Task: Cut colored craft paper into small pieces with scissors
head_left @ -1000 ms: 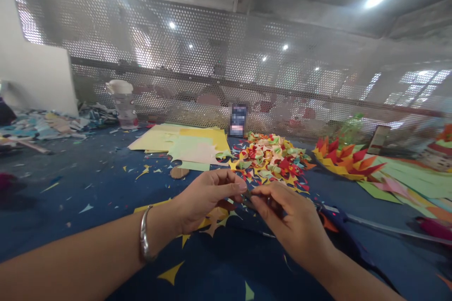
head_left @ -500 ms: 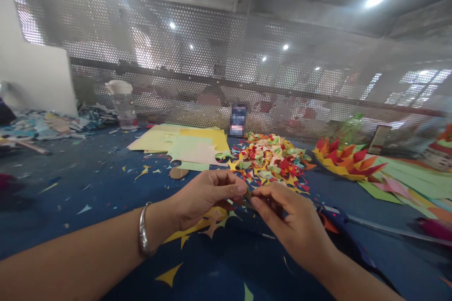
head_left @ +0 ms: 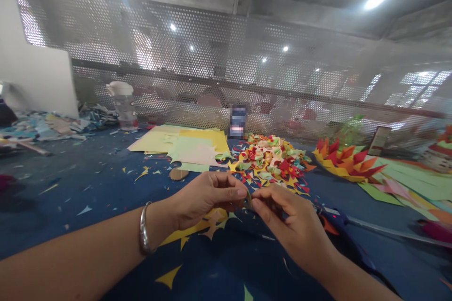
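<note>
A small greenish piece of paper (head_left: 249, 197) is pinched between the fingertips of both my hands, mostly hidden by them. My left hand (head_left: 213, 195), with a silver bangle on its wrist, is closed on its left edge. From the other side, the thumb and forefinger of my right hand (head_left: 289, 218) are closed on it. Beneath my left hand lie yellow and tan paper scraps (head_left: 215, 217) with pointed corners. Just beyond my hands is a heap of small folded paper pieces (head_left: 275, 155) in red, yellow, green and white.
Paper sheets (head_left: 197, 143) lie behind my left hand, near a brown disc (head_left: 178, 174). A phone (head_left: 238, 121) stands at the back. To the right are an orange-and-red paper flower (head_left: 348, 160) and a dark blue tool (head_left: 348, 230). A lidded cup (head_left: 122, 106) stands back left.
Both hands keep nearly the same place. The small paper between the fingertips has turned slightly and shows a little more of its surface.
</note>
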